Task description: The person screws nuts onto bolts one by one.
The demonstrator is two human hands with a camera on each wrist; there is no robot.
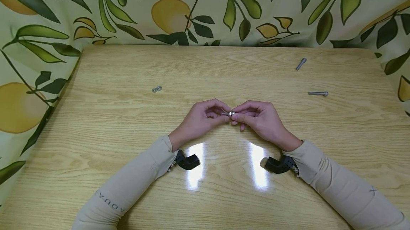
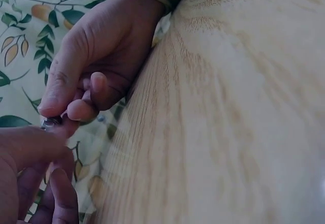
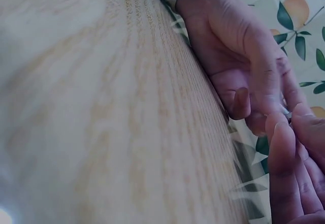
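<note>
Above the middle of the table, my two hands meet at the fingertips around a small metal bolt [image 1: 225, 114] with a hex nut [image 1: 230, 114] on it. The bolt lies level, its shank pointing left. With thumb and forefinger, my left hand [image 1: 205, 116] pinches at the nut. Opposite it, my right hand [image 1: 264, 119] grips the bolt's head end, which its fingertips mostly cover. In the left wrist view, a glint of metal [image 2: 50, 123] shows beneath the left thumb. Only a sliver of metal [image 3: 288, 115] appears between the fingers in the right wrist view.
Two loose nuts [image 1: 157, 89] lie together on the wooden table [image 1: 112, 123], left of the hands. Toward the back right rest two more bolts, one slanted [image 1: 301, 64] and one sideways [image 1: 318, 94]. A leaf-and-fruit patterned cloth [image 1: 205, 9] hangs behind the table's far edge.
</note>
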